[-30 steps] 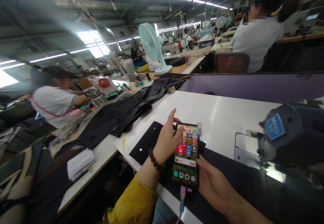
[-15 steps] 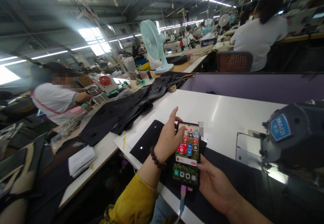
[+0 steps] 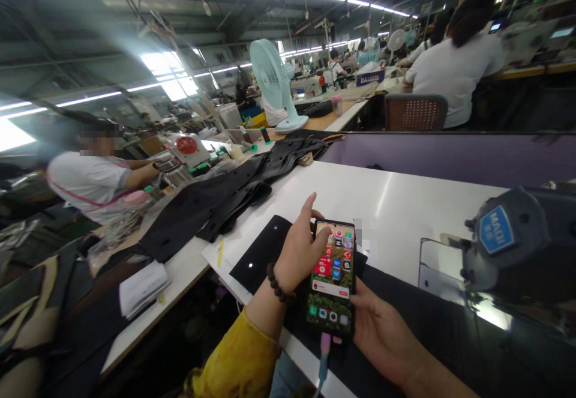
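Observation:
A smartphone (image 3: 330, 308) with its screen lit and app icons showing is held upright above black fabric. My left hand (image 3: 296, 251), with a dark bead bracelet at the wrist, grips the phone's upper left edge. Its thumb lies over the top of the screen and the index finger points up past the phone; the other fingers are mostly hidden behind it. My right hand (image 3: 382, 329) holds the lower right edge, thumb along the side, fingers out of sight underneath. A charging cable (image 3: 323, 365) with a pink plug runs into the phone's bottom end.
Black fabric pieces (image 3: 258, 251) lie on the white tabletop (image 3: 360, 191). A dark sewing machine (image 3: 517, 242) stands at right. More black fabric (image 3: 202, 200), folded white paper (image 3: 143, 287) and a pale fan (image 3: 272, 83) are to the left and behind. Other people sit nearby.
Both hands and the phone stay almost in place. The view has shifted slightly. The co-worker at left and the person at back right have moved a little left.

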The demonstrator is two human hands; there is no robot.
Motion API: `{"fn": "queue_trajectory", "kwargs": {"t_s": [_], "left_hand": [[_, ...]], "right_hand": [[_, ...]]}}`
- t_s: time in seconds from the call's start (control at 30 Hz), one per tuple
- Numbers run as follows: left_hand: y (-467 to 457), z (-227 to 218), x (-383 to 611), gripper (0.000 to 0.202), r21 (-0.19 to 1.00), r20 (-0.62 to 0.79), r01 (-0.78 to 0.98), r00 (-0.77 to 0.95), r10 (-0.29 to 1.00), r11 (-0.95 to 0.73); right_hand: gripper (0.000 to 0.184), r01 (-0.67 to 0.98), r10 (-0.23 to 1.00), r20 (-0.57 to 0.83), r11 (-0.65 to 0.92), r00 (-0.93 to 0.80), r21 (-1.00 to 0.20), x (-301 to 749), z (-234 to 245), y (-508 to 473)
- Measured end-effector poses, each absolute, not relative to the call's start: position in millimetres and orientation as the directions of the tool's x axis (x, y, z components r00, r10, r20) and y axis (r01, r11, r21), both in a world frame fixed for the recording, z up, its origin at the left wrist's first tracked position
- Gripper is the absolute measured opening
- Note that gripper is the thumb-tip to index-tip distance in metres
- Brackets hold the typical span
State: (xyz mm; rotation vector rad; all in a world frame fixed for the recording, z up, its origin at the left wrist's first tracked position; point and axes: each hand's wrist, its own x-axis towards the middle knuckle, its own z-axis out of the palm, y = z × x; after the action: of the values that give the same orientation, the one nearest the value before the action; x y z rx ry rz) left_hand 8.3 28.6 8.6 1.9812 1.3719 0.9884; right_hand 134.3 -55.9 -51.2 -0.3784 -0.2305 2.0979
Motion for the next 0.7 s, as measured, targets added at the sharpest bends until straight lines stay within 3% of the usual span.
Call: {"fn": "queue_trajectory", "kwargs": {"t_s": [0.3,0.53,0.7], "left_hand": [[29,7,12,0.067,0.752,0.278,0.565,0.196,0.940,-0.340],[26,8,10,0.049,0.809,0.277,0.488,0.175,0.945,-0.327],[17,8,3,0.048,0.841,0.271,0.440,0.161,0.949,-0.315]], "right_hand": [[0.038,-0.793,0.852,-0.163,-0.522,-0.497,-0.312,134,-49,-55],[0.040,-0.789,0.852,-0.169,-0.522,-0.495,-0.323,134,-48,-55],[0.040,-0.785,0.850,-0.211,-0.527,-0.483,-0.327,134,-49,-55]]}}
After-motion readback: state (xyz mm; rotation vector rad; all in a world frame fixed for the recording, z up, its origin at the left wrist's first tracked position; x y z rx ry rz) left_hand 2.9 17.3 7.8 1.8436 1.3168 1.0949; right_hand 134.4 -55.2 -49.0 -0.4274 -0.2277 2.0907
